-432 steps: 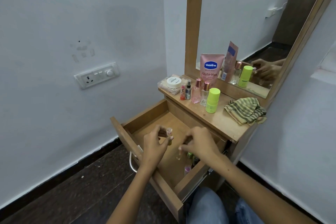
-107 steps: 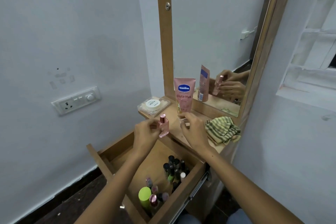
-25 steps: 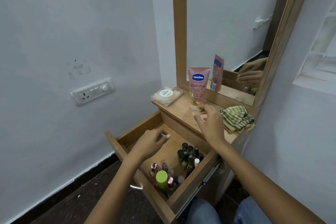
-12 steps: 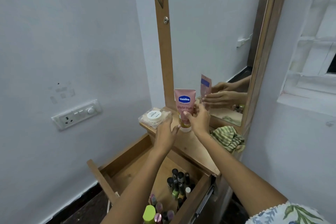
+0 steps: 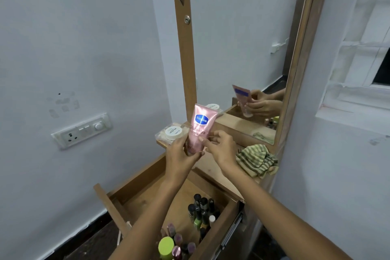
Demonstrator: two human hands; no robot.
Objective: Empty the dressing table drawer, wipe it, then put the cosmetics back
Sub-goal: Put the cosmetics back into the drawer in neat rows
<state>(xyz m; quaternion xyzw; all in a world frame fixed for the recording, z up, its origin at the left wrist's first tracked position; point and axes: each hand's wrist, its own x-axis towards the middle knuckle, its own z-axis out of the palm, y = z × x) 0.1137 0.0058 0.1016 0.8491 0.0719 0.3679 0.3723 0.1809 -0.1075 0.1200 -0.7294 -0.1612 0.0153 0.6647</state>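
Standing upright in the open drawer (image 5: 147, 192) were small bottles (image 5: 201, 210). Above the counter (image 5: 211, 170), the left hand (image 5: 181, 154) curled round a pink tube (image 5: 199, 129) near its cap; right fingers (image 5: 205, 140) pinched its side. Soft, light, probably slick: best gripped low, near the stiffer cap.

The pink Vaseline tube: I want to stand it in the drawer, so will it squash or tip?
The pink Vaseline tube is probably soft, since the left hand wraps its lower part. Its glossy skin may be slippery. Tall and tapering toward the cap, it could tip in the drawer.
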